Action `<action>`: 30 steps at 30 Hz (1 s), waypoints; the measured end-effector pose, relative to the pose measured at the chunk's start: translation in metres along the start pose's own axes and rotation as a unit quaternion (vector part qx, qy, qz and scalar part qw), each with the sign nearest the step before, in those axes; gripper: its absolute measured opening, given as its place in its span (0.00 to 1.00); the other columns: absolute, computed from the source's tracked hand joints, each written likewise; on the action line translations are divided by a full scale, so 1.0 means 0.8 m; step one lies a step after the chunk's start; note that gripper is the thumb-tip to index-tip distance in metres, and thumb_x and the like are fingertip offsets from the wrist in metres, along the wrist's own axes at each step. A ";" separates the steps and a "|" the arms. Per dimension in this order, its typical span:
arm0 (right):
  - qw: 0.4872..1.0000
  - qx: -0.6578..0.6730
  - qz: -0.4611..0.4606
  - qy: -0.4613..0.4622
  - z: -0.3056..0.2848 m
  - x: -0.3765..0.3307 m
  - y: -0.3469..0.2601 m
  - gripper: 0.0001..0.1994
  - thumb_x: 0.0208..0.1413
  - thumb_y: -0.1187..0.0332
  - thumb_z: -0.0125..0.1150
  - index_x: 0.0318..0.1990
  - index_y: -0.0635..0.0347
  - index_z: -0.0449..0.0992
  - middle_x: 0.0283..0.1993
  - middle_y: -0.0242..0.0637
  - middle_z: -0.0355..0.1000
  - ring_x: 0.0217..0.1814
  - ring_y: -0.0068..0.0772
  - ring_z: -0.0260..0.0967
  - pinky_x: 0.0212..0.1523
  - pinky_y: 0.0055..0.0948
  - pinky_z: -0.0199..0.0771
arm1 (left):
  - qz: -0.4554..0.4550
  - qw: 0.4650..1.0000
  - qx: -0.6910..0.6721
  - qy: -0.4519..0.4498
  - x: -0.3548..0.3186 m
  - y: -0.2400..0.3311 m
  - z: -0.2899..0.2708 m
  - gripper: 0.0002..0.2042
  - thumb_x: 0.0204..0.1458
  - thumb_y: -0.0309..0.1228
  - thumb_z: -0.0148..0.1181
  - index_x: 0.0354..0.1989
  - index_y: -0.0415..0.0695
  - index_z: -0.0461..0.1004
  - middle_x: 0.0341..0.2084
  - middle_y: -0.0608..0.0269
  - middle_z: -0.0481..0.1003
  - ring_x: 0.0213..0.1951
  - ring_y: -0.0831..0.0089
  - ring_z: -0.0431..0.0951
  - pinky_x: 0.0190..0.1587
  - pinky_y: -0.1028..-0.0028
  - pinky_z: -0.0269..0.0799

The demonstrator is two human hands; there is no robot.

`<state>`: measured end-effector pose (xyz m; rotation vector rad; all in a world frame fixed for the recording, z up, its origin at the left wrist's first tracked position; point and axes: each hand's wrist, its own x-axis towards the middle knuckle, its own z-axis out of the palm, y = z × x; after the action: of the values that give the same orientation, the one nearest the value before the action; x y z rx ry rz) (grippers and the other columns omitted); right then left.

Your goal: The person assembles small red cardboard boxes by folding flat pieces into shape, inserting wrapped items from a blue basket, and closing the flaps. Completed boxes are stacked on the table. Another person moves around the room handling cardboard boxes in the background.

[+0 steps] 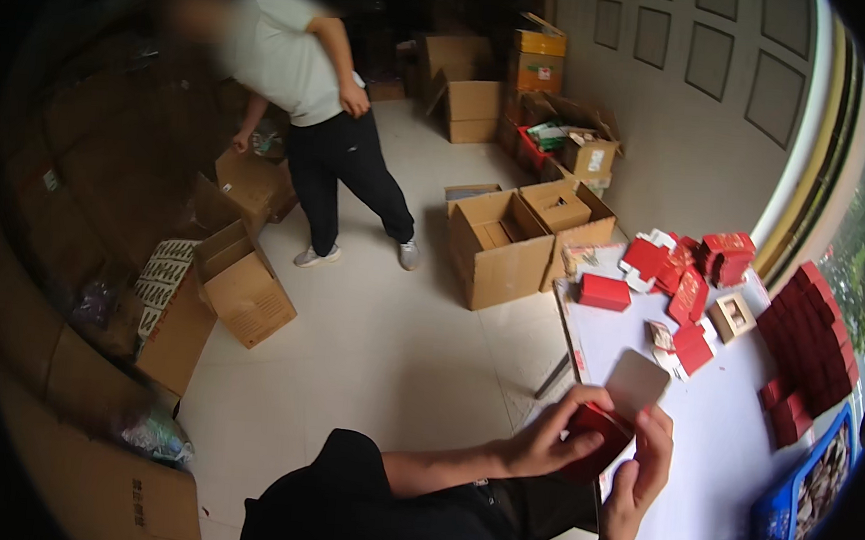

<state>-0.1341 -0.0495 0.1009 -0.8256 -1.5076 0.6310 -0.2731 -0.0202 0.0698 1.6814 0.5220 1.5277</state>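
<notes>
**Both hands on a small red box at the desk's near edge**

At the lower centre of the frame, the left hand [546, 441] and the right hand [642, 465] together hold a small red cardboard box with a pale open flap [610, 423]. The left hand's fingers curl over its near side, while the right hand grips the other side, thumb upward. The box is held just above the near corner of the white desk [721, 441].

Further up the desk lie a closed red rectangular box [604, 292], a heap of flat red cardboard blanks [688, 268] and a long stack of dark red boxes [814, 337] along the right edge. A blue plastic crate [797, 506] sits at the lower right.

On the pale tiled floor [367, 346], open brown cardboard cartons [499, 245] stand beside the desk. At the upper left, a person in a light shirt and dark trousers [313, 111] bends over other cartons.
</notes>
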 end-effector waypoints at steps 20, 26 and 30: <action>0.936 0.270 0.185 0.133 -0.024 0.002 0.002 0.26 0.41 0.69 0.41 0.53 0.66 0.58 0.46 0.42 0.64 0.49 0.35 0.63 0.50 0.30 0.63 | 0.085 0.990 0.052 -0.104 0.013 -0.026 0.045 0.22 0.47 0.24 0.58 0.49 0.42 0.55 0.37 0.50 0.69 0.33 0.56 0.75 0.33 0.69 0.70; 0.948 0.232 0.169 0.140 -0.021 -0.002 0.000 0.23 0.44 0.70 0.41 0.52 0.66 0.59 0.46 0.43 0.64 0.50 0.35 0.62 0.51 0.29 0.62 | 0.091 0.990 0.066 -0.082 0.010 -0.027 0.045 0.24 0.47 0.25 0.58 0.50 0.42 0.54 0.38 0.48 0.69 0.33 0.56 0.75 0.33 0.68 0.71; 0.978 0.094 0.133 0.132 -0.026 -0.010 0.014 0.20 0.47 0.73 0.39 0.51 0.65 0.60 0.47 0.41 0.64 0.50 0.32 0.62 0.51 0.27 0.60 | 0.077 0.991 0.051 -0.092 0.014 -0.028 0.040 0.23 0.48 0.25 0.58 0.50 0.43 0.54 0.38 0.49 0.69 0.32 0.56 0.75 0.33 0.68 0.71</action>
<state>-0.1117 -0.0505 0.0894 -0.9329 -1.0879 0.8131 -0.2358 -0.0071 0.0611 1.9581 0.3842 1.4543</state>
